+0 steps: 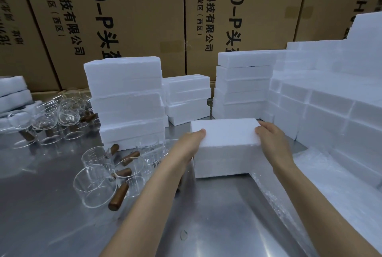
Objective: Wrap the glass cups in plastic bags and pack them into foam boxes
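A closed white foam box (225, 145) stands on the steel table (206, 215) in the middle of the head view. My left hand (191, 143) grips its left end, thumb on the lid. My right hand (268, 135) grips its right end in the same way. Several glass cups with brown wooden handles (103, 176) lie on the table to the left of my left arm. A heap of clear plastic bags (299, 174) lies at the right, beside the box.
Stacks of foam boxes stand behind: a tall one (126, 101), a lower one (187, 97), another (241, 85), and a big bank at the right (330, 101). More glass cups (57, 118) crowd the far left. Cardboard cartons (144, 19) wall the back.
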